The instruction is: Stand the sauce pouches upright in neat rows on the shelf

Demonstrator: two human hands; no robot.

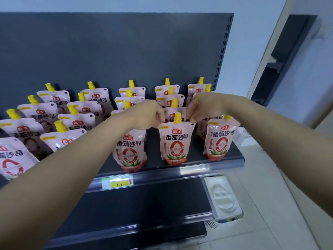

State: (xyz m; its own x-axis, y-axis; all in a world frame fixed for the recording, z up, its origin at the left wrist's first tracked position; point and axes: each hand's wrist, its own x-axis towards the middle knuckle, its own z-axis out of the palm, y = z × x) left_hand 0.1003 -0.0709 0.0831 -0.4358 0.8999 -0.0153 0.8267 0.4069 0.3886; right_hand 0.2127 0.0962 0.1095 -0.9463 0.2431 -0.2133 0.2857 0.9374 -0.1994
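A dark grey shelf point(196, 152) carries rows of upright pink sauce pouches point(81, 121) with yellow caps, each printed 海天, 番茄沙司 and a large red 0. The front pouch point(175, 143) stands near the shelf's edge, its top corners pinched by the curled fingers of the left hand point(149, 114) and right hand point(203, 105). The yellow price tag point(117, 184) on the rail is too blurred to read.

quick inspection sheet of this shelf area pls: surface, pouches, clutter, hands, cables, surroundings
surface: dark grey metal shelf, yellow price label on its front rail
job's things: pink spouted sauce pouches with yellow caps stand upright in rows; front pouch between the hands is upright
clutter: white moulded plastic tray low on the right, off the shelf
grippers: left hand and right hand each pinch a top corner of the front pouch
cables: nothing seen
surroundings: pale wall, dark doorway at right
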